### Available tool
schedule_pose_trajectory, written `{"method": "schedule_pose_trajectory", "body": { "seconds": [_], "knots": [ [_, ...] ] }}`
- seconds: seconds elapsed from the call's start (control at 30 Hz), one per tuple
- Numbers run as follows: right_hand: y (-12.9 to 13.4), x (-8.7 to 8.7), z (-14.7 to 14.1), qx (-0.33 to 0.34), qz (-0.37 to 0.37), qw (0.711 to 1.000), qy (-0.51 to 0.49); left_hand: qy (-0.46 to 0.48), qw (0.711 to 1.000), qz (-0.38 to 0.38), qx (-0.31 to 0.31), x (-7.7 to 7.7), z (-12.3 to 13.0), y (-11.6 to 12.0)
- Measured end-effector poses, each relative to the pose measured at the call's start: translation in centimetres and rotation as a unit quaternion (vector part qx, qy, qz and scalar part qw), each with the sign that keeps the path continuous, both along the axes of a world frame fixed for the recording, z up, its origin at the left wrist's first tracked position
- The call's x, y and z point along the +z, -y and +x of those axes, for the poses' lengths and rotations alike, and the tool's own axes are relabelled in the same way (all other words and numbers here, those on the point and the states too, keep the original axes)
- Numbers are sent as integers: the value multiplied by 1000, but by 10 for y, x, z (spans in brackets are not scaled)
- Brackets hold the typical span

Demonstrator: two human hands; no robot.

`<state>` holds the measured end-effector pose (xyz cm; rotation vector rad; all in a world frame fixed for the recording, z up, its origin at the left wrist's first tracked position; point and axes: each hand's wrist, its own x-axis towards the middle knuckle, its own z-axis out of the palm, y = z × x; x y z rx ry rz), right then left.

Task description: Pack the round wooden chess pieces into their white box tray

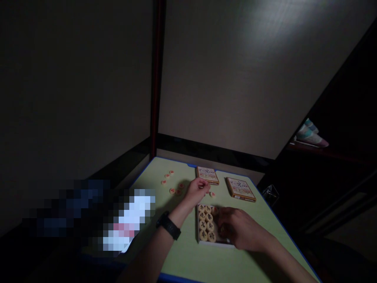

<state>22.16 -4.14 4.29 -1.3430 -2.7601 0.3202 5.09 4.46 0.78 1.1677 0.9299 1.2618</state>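
Observation:
My left hand point(198, 192), a dark watch on its wrist, reaches over the far part of the table with its fingertips pinched; what they hold, if anything, is too small to make out. Just right of those fingertips lies a Chinese chess piece point(212, 194) with a red character. My right hand point(237, 228) is curled over the right side of an open box point(216, 244), its fingers closed around a shaded Chinese chess piece point(224, 230). Two columns of black-character pieces point(203, 225) fill the box's left side. The right hand hides much of the box's other side.
Several red-character pieces point(172, 191) lie loose on the green table point(176, 255) at the left. Two flat printed boxes point(207, 175) rest near the back edge. A blurred, bright phone-like screen point(129, 220) is at the left edge. Walls point(218, 86) stand behind.

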Motion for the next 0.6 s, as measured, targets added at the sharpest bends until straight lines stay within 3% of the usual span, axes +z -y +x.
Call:
{"method": "schedule_pose_trajectory", "body": {
  "seconds": [0.13, 0.23, 0.43, 0.6],
  "knots": [
    [1, 10, -2, -4, -14, 1000, -20, 30, 999, 13, 38, 10, -5, -2],
    [-13, 18, -5, -27, -20, 997, -66, 69, 994, 42, 79, 25, -23, -9],
    [-85, 23, -30, -40, 33, 995, -87, 148, 965, 70, 205, 44, -76, -28],
    [-147, 18, -91, 12, 36, 999, 3, 142, 931, 115, 316, 42, -103, -34]
  ]
}}
